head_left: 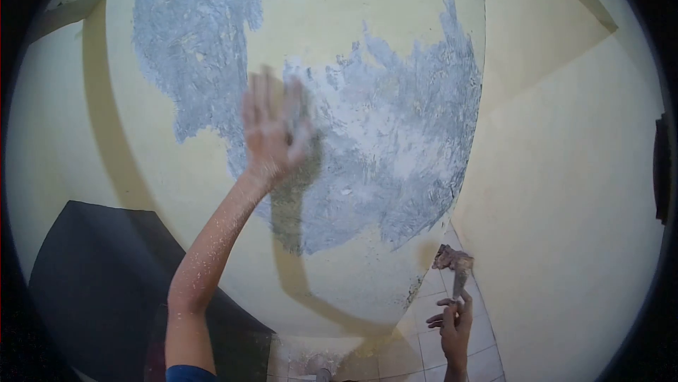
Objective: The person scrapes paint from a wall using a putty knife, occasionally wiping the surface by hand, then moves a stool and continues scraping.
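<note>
Currently holding left hand (272, 131) up, open, fingers spread, blurred, at grey scraped patch (395, 142) of yellow wall (565, 205); cannot tell contact. Showing white dust along left forearm (212, 241). Gripping scraper (455, 265) in closed right hand (454, 325), low at right, blade up and caked with residue, just beside wall corner, above tiled floor (431, 347). Also noting dark shape (99, 276) lower left, unidentifiable.
</note>
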Available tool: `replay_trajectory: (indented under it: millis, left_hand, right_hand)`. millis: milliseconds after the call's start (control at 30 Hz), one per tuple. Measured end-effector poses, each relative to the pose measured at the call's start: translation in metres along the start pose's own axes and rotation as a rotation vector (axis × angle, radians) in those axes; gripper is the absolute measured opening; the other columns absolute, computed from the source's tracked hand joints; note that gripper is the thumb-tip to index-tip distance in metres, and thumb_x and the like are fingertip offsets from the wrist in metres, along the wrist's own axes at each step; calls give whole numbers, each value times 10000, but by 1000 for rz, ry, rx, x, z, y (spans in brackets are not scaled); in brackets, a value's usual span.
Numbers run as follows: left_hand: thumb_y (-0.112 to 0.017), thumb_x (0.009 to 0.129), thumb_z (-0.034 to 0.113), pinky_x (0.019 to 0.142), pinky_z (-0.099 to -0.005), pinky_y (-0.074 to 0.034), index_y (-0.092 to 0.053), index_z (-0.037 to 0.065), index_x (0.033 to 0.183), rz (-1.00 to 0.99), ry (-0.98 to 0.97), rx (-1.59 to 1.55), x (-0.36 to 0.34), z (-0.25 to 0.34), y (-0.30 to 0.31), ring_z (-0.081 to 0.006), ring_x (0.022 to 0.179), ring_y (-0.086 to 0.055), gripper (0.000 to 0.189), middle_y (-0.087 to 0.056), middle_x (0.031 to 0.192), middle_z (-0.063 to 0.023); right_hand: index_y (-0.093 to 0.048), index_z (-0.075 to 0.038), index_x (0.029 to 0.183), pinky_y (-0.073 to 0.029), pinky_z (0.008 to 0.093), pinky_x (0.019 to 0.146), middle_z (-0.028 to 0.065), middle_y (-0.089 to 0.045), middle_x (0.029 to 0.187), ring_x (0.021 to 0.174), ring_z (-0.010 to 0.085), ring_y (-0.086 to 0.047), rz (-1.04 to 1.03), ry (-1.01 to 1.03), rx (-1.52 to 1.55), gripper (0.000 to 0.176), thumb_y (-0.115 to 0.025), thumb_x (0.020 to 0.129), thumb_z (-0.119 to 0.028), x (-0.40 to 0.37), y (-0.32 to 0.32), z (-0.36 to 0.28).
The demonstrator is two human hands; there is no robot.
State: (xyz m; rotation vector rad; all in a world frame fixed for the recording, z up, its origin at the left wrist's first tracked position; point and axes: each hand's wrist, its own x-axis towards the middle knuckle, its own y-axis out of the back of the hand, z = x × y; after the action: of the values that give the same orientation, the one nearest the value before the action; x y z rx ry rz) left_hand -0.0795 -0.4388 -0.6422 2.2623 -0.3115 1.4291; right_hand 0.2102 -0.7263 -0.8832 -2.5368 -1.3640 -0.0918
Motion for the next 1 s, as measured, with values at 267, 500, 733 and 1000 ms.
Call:
replay_trajectory:
  millis: [267, 500, 733, 1000]
  left_hand:
    - [-568, 954, 368, 1134, -515, -315, -659, 92, 1269, -738, -238, -668, -109, 70, 14, -303, 1368, -457, 429, -571, 1389, -159]
    - [-631, 981, 289, 574, -274, -501, -709, -30, 936, -359, 1018, -1233, -67, 91, 46, -126, 630, -647, 332, -670, 735, -56]
    - [-654, 978, 316, 425, -254, -328, -650, 3, 683, -116, 1246, -1095, -61, 42, 31, -47, 472, -450, 430, -513, 551, 34]
    - [-666, 936, 291, 486, -306, -308, -581, -45, 611, -59, 1046, -850, -53, 20, 17, -51, 552, -392, 476, -437, 525, 36]
  right_hand:
    - [-376, 27, 1500, -439, 258, 612, 60, -544, 874, 682, 89, -514, -236, 416, -517, 571, -486, 939, 40, 15, -50, -31]
    - [-373, -43, 1521, -512, 438, 736, 188, -524, 1030, 844, 340, -610, -324, 886, -535, 680, -560, 871, 37, 48, -201, -69]
    - [-287, -22, 1542, -515, 485, 688, 208, -507, 1024, 803, 404, -614, -459, 838, -516, 726, -561, 871, 18, 65, -273, -69]
    - [-251, 30, 1530, -510, 507, 646, 237, -513, 1025, 786, 445, -613, -420, 748, -537, 729, -555, 869, 4, 56, -298, -90]
